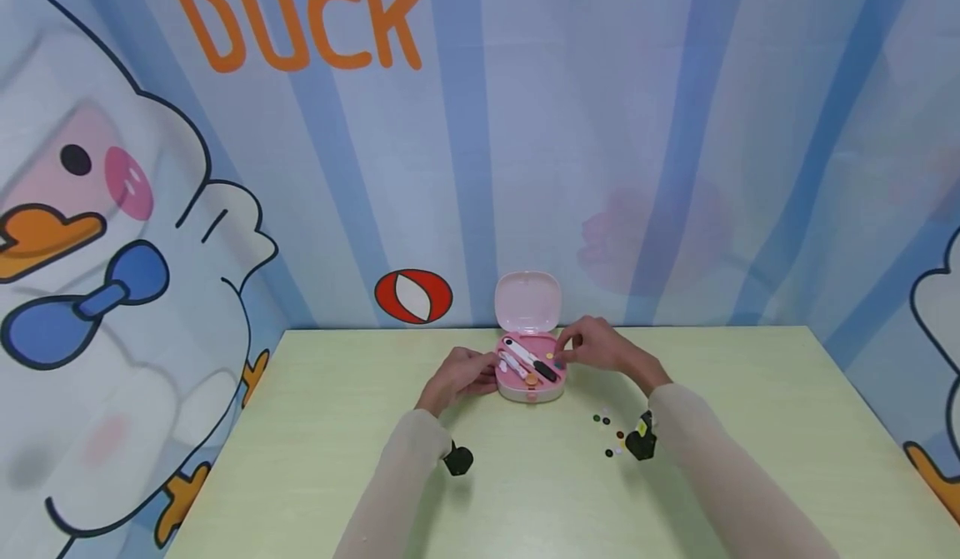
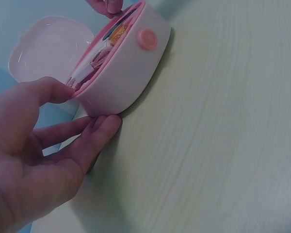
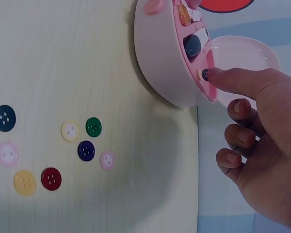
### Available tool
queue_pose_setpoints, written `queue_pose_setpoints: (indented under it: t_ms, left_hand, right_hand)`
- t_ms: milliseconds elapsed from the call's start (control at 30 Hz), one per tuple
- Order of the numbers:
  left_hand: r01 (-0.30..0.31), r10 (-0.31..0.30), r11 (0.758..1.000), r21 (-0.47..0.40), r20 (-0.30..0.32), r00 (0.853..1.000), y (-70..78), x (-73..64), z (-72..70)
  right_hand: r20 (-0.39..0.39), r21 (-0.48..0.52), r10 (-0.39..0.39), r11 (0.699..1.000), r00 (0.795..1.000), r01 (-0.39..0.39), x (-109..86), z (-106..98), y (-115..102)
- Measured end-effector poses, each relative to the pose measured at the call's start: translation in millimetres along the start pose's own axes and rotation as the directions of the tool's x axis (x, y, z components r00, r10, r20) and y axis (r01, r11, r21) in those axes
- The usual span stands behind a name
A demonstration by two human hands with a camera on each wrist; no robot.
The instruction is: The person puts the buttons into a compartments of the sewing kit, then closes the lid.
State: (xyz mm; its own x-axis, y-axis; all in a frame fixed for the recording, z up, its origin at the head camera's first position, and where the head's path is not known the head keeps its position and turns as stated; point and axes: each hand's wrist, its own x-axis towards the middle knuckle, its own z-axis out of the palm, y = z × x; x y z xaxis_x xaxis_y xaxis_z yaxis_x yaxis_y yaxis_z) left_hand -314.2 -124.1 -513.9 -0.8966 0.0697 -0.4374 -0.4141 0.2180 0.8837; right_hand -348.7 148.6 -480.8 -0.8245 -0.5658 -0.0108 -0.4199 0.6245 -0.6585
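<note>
A pink-and-white sewing box (image 1: 531, 393) stands with its lid (image 1: 528, 301) raised. My left hand (image 2: 43, 150) holds its left end, thumb on the rim and fingers against the lower side. At the right end of the pink tray, my right hand (image 3: 266, 126) pinches a dark blue button (image 3: 205, 74) at its fingertips, beside a yellow button (image 1: 550, 356). The other right-hand fingers hang loosely curled. In the tray lie a white tool with a black end (image 1: 543, 370), whose kind I cannot tell, and an orange piece (image 1: 532, 380).
Several loose buttons lie on the table near the right forearm, among them a red button (image 3: 51, 179), a green button (image 3: 93, 127) and a pink button (image 3: 8, 154). Behind the pale table (image 1: 315, 459), a printed blue curtain (image 1: 525, 126) rises close to the raised lid.
</note>
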Motion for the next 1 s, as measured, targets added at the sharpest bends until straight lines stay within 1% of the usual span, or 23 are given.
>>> queue_pose_setpoints:
  t_ms: [67, 267, 367, 567, 767, 1000]
  left_hand:
    - [0.002, -0.002, 1.000, 0.001, -0.004, 1.000, -0.8, 0.7, 0.3]
    - [0.001, -0.001, 1.000, 0.001, 0.000, 1.000, -1.0, 0.6, 0.7]
    - [0.004, -0.004, 1.000, 0.003, 0.001, 1.000, -0.3, -1.0, 0.8]
    - [0.005, -0.004, 1.000, 0.007, -0.007, 1.000, 1.2, -2.8, 0.8]
    - [0.000, 0.000, 1.000, 0.005, -0.004, 1.000, 2.0, -3.0, 1.6]
    - [0.005, -0.005, 1.000, 0.001, -0.006, 1.000, 1.0, -2.2, 0.5]
  right_hand:
    - [0.011, 0.011, 0.013, 1.000, 1.000, -0.013, 1.5, 1.7, -0.2]
    - [0.020, 0.002, 0.003, 1.000, 1.000, -0.003, 4.1, 5.0, -0.4]
    - [0.020, 0.003, 0.023, 1.000, 1.000, -0.023, 5.1, 6.7, -0.9]
    - [0.007, -0.002, 0.043, 0.999, 0.999, -0.043, 6.3, 7.2, -3.1]
    - [-0.015, 0.001, 0.056, 0.998, 0.998, -0.056, 2.8, 5.4, -5.2]
    - [-0.057, -0.058, -0.013, 0.998, 0.998, 0.010, -9.9, -2.8, -6.3]
